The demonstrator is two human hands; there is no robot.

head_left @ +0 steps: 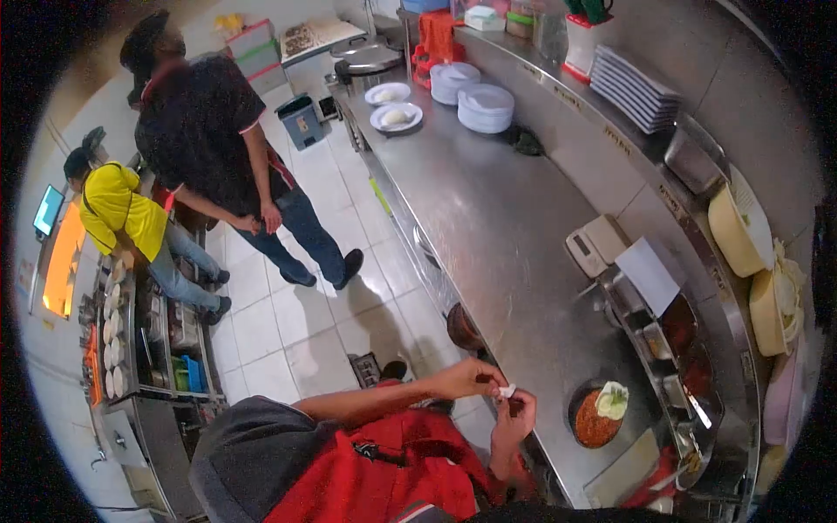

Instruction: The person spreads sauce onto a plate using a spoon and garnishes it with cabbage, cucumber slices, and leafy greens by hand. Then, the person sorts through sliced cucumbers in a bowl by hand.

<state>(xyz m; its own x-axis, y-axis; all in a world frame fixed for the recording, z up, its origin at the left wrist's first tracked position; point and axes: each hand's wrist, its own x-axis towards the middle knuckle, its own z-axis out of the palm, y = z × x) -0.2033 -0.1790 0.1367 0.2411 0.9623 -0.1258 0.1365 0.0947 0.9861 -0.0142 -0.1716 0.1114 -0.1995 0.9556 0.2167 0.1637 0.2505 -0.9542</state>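
Note:
My left hand (471, 380) reaches across from the left, its fingers closed in a pinch at a small white scrap (506, 392). Close against it, my right hand (515, 420) is raised with fingertips closed on the same white scrap. What the scrap is made of is too small to make out. Both hands are in front of my red apron, beside the counter edge. To their right a dark round bowl (574, 425) stands on the steel counter (523, 296), holding orange-red food (600, 427) and a pale garnish with green on top (613, 399).
Metal containers (671, 388) line the counter's right side, near a scale (597, 244) and a white paper (649, 275). Stacked plates (486, 109) and two plates with white food (396, 118) stand farther back. Two people, one in black (200, 122), one in yellow (126, 209), stand left.

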